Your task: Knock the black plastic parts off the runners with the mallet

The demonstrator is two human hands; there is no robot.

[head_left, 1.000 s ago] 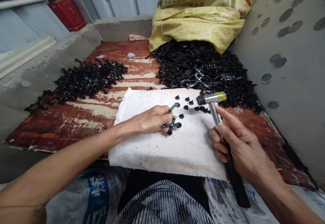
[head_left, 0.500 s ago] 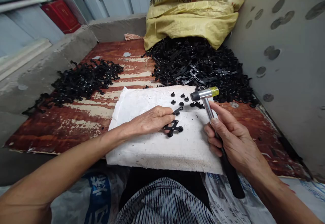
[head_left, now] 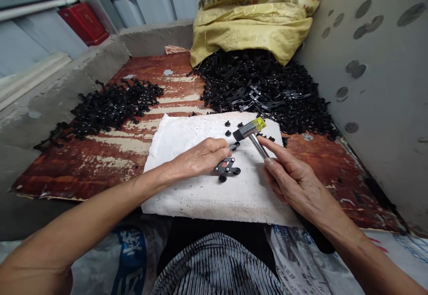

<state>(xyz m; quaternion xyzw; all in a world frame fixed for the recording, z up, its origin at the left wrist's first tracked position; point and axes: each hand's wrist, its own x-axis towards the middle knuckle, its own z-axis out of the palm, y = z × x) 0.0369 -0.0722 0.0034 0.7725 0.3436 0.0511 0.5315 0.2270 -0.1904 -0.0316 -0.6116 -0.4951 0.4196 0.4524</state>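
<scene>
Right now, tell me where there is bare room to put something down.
Bare cloth lies at the upper left, beyond the left hand, and along the near edge below the black cross-shaped piece. Peeling red board shows between the left black heap and the right one. Crowded: the cloth's far edge, around the black studs and hammer head.

This is a cramped workshop for small-parts handwork: a weathered, red-painted wooden board (head_left: 67,170) lies between rough grey concrete walls (head_left: 368,107), carrying heaps of small black moulded parts (head_left: 254,89). A bulging yellow woven sack (head_left: 250,22) sits at the far end, before corrugated grey metal sheeting (head_left: 150,5).
</scene>
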